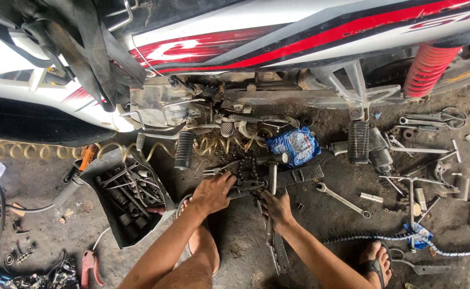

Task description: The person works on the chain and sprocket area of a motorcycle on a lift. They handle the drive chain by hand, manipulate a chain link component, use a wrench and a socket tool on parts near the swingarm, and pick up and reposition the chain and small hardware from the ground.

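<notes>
The left hand (212, 194) presses fingers together on the drive chain (250, 182) upon a metal bar (294, 176), the right hand (278, 210) grips the hammer (271, 187); a slipped blow could hit fingers.

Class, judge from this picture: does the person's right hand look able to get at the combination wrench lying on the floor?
Probably yes. The wrench lies on bare floor just beside the right hand, with nothing between them, though that hand now grips a hammer handle.

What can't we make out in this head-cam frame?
- Left hand: its palm covers what it presses on the metal bar.
- Right hand: grip on the hammer handle hidden by the fingers.
- Tool tray: pieces too small to tell apart.
- Motorcycle: cut off by the top edge.
</notes>
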